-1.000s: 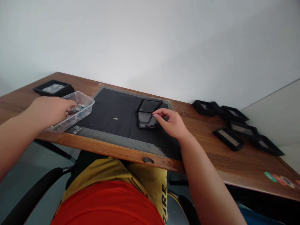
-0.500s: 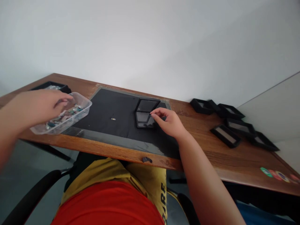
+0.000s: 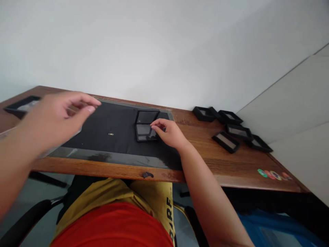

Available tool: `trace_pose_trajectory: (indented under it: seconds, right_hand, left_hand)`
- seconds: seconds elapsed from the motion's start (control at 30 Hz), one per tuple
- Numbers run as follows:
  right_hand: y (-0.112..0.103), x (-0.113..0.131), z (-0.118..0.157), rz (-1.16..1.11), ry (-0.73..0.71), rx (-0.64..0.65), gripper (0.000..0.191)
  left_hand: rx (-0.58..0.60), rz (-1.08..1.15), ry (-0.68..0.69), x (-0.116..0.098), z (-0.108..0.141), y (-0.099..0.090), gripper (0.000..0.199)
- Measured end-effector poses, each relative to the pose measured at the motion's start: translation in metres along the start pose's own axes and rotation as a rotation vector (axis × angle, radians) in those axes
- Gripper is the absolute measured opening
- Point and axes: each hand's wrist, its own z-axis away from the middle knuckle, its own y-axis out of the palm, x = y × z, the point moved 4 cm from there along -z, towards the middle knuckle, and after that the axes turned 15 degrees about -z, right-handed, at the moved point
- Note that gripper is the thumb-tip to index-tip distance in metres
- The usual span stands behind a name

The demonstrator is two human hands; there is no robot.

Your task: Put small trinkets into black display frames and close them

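My left hand (image 3: 64,111) is raised above the left part of the black mat (image 3: 118,120). Its thumb and index finger come together in a pinch; any small thing between them is too hard to make out. Below it, mostly hidden by the hand and forearm, is a clear plastic container (image 3: 52,150). My right hand (image 3: 168,132) pinches at the right side of a small black case (image 3: 146,133), which stands with its lid up. What the right fingertips grip is hidden. A tiny whitish-yellow piece (image 3: 110,134) lies on the mat between both hands.
Several black trays (image 3: 226,141) lie on the right of the wooden table, near the wall. Another black tray (image 3: 22,104) sits at the far left, partly behind my arm. Round stickers (image 3: 273,175) mark the right front. A dark clip-like piece (image 3: 148,175) is at the front edge.
My left hand has come up out of the plastic container and moved right, over the mat. My right hand stays at the case. The view has turned slightly right.
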Motion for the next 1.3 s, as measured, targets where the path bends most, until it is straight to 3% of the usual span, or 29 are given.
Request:
trace_pose_trajectory:
  seconds: [0.17,0.33,0.5,0.63,0.87,1.0,1.3]
  right_hand:
    - [0.001,0.001,0.001,0.002,0.005,0.009,0.016]
    - [0.002,0.002,0.002,0.01,0.01,0.029,0.014]
    - [0.004,0.003,0.003,0.001,0.005,0.05,0.013]
    - [0.006,0.004,0.003,0.021,0.012,0.062,0.013]
    - [0.004,0.001,0.001,0.136,0.135,0.061,0.015]
    - [0.004,-0.001,-0.001,0.193,0.198,0.08,0.018]
    - [0.011,-0.001,-0.008,0.232,0.197,0.117,0.021]
  left_hand:
    - [0.142,0.401,0.142,-0.062,-0.002,0.055,0.032]
    - [0.302,0.663,0.19,-0.096,-0.018,0.114,0.035]
    - [0.405,0.904,0.092,-0.119,-0.017,0.147,0.04]
    - [0.385,0.941,0.063,-0.117,-0.015,0.159,0.043]
    - [0.241,0.63,0.236,-0.106,-0.016,0.163,0.03]
    - [0.219,0.582,0.22,-0.105,-0.012,0.165,0.028]
    - [0.185,0.533,0.201,-0.103,-0.011,0.165,0.027]
